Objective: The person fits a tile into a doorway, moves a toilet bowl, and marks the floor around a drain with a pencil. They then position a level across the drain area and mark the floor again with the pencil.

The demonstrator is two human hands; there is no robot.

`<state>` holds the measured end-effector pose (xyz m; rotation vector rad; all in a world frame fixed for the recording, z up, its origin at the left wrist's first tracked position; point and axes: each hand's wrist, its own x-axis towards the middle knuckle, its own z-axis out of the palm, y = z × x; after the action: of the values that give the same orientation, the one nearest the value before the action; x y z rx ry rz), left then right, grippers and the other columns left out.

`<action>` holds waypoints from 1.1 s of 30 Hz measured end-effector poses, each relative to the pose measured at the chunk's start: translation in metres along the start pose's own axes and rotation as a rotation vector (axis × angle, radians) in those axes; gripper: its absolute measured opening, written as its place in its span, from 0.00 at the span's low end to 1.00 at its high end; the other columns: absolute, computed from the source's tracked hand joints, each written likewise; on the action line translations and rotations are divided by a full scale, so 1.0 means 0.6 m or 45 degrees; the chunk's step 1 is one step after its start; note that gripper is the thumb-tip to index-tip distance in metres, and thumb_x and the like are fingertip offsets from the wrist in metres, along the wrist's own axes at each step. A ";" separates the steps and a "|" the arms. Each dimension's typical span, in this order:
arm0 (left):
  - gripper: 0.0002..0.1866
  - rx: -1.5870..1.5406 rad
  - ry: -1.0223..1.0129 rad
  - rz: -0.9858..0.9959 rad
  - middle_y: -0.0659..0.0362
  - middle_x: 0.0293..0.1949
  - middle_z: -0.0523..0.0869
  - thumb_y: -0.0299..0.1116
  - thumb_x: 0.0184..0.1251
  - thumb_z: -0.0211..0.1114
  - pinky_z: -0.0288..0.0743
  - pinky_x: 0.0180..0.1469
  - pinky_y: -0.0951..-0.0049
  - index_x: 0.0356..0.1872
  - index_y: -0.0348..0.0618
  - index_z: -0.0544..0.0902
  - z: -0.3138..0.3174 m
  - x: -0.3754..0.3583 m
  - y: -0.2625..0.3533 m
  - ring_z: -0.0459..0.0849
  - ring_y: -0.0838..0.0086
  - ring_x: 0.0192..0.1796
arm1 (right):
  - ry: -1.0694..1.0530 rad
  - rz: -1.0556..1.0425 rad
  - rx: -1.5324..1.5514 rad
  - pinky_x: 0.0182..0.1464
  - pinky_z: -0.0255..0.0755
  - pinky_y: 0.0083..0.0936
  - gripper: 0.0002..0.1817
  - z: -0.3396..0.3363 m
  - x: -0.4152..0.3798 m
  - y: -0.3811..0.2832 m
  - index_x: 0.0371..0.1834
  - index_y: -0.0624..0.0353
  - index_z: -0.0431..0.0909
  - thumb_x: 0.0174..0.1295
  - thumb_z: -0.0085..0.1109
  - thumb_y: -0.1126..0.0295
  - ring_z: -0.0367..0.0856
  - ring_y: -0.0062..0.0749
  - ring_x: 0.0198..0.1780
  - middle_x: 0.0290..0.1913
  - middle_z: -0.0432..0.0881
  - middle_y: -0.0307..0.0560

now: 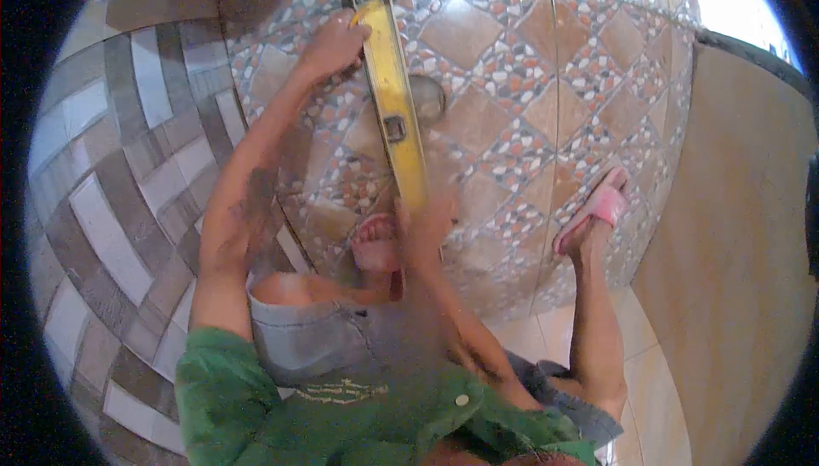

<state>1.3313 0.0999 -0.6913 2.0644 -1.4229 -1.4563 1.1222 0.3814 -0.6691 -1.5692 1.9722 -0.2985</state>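
Note:
A yellow spirit level (390, 82) runs from the top of the view down toward my body, over the pebble-patterned tiles. My left hand (335, 44) is closed on its edge near the far end, with the fingertips curled at the yellow face. At the near end my right hand (429, 225) grips the level, somewhat smeared by motion. A vial window (394, 128) shows in the lower half of the level. Just right of the level's middle lies a dark-rimmed round thing (429, 97), partly covered by it.
Tiles with brown diamonds and pebbles (512, 116) spread under my feet. My one foot wears a pink slipper (595, 208); the other foot (375, 240) is close to the level's near end. Herringbone tiles (111, 210) lie at left, a brown panel (725, 235) at right.

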 end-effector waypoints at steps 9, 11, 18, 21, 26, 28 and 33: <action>0.18 0.104 0.067 -0.023 0.50 0.28 0.84 0.41 0.62 0.55 0.77 0.31 0.62 0.43 0.33 0.77 -0.003 -0.019 0.026 0.84 0.66 0.24 | -0.022 -0.030 0.015 0.68 0.52 0.53 0.38 -0.016 0.005 -0.016 0.65 0.67 0.62 0.58 0.66 0.55 0.59 0.62 0.68 0.68 0.62 0.67; 0.19 0.171 0.132 0.047 0.51 0.29 0.85 0.42 0.63 0.56 0.77 0.32 0.62 0.43 0.34 0.77 0.003 -0.002 0.008 0.84 0.67 0.24 | -0.010 -0.057 -0.017 0.69 0.51 0.53 0.38 -0.012 0.006 -0.017 0.66 0.68 0.61 0.59 0.65 0.54 0.59 0.62 0.68 0.68 0.62 0.66; 0.19 0.151 0.119 0.079 0.52 0.32 0.85 0.41 0.66 0.56 0.79 0.34 0.64 0.48 0.34 0.77 0.003 0.003 0.002 0.85 0.69 0.25 | -0.178 0.080 -0.080 0.70 0.48 0.55 0.43 -0.002 -0.002 -0.007 0.68 0.72 0.57 0.62 0.60 0.48 0.55 0.69 0.69 0.68 0.58 0.75; 0.19 0.098 0.137 0.121 0.50 0.34 0.85 0.41 0.65 0.56 0.79 0.33 0.63 0.47 0.35 0.77 0.018 0.029 -0.033 0.84 0.68 0.25 | -0.031 -0.019 -0.163 0.71 0.46 0.57 0.46 0.052 -0.016 0.055 0.67 0.76 0.57 0.60 0.61 0.46 0.54 0.70 0.69 0.68 0.57 0.77; 0.21 0.084 0.086 0.006 0.49 0.36 0.85 0.41 0.65 0.56 0.79 0.35 0.62 0.51 0.34 0.77 0.005 0.001 0.004 0.84 0.67 0.25 | -0.056 -0.043 -0.156 0.71 0.46 0.55 0.48 0.057 -0.019 0.073 0.68 0.77 0.56 0.58 0.64 0.48 0.52 0.70 0.70 0.69 0.56 0.77; 0.22 0.102 0.105 0.017 0.49 0.36 0.85 0.41 0.64 0.56 0.79 0.36 0.62 0.52 0.35 0.77 0.006 0.004 0.007 0.84 0.67 0.26 | -0.115 0.063 -0.070 0.71 0.48 0.54 0.48 0.038 -0.011 0.049 0.68 0.77 0.55 0.57 0.65 0.50 0.53 0.70 0.70 0.69 0.56 0.77; 0.22 0.097 0.179 0.127 0.50 0.34 0.85 0.42 0.64 0.56 0.79 0.36 0.61 0.52 0.37 0.77 0.012 0.007 -0.010 0.85 0.68 0.26 | -0.048 0.110 -0.055 0.69 0.52 0.54 0.46 0.033 -0.011 0.037 0.67 0.77 0.56 0.57 0.66 0.52 0.56 0.69 0.68 0.67 0.59 0.75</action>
<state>1.3289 0.1018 -0.7014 2.0630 -1.5224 -1.2116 1.1168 0.3976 -0.6944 -1.5003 2.0228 -0.1914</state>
